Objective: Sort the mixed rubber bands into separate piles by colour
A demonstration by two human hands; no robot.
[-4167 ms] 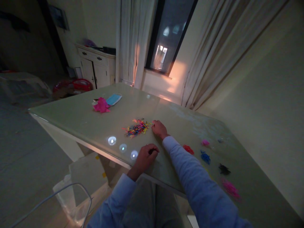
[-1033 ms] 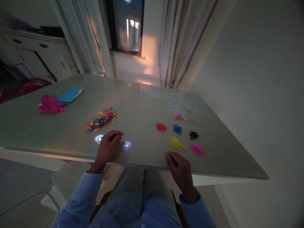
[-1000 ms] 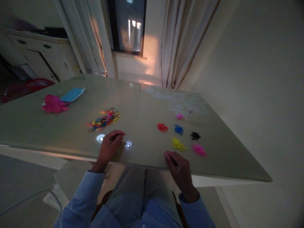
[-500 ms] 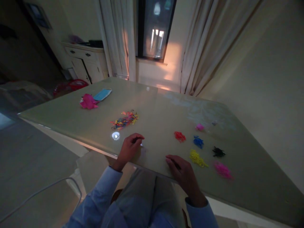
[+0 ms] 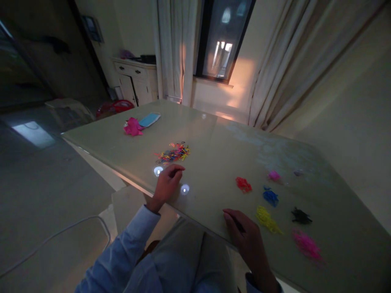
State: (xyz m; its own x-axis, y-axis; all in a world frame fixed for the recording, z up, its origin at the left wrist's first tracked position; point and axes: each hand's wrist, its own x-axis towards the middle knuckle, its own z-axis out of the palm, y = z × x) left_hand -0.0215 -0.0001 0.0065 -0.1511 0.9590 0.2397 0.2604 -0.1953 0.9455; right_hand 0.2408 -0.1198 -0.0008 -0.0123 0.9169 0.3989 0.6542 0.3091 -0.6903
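Note:
My left hand [image 5: 168,183] is over the near edge of the table, its fingers curled in against the thumb. Just beyond it lies a mixed heap of small coloured rubber bands [image 5: 174,154]. Further right, my right hand [image 5: 244,231] rests by the table edge with thumb and fingers pressed together. Whatever either hand may hold is hidden. Closest to the right hand is a pile of yellow bands [image 5: 267,219]. Around that are red bands [image 5: 243,184], blue bands [image 5: 270,196], black bands [image 5: 301,216] and bright pink bands [image 5: 308,245], each in its own pile.
On the pale green glossy table [image 5: 210,162] a crumpled pink piece [image 5: 133,127] lies beside a blue face mask [image 5: 149,119] at the far left. A small pink clump [image 5: 274,176] sits behind the blue bands. A white cabinet [image 5: 134,81] and curtains stand behind.
The view has swung left, so everything sits further right in the picture. My left hand is a little closer to the mixed heap; my right hand stays near the yellow bands. Both remain closed.

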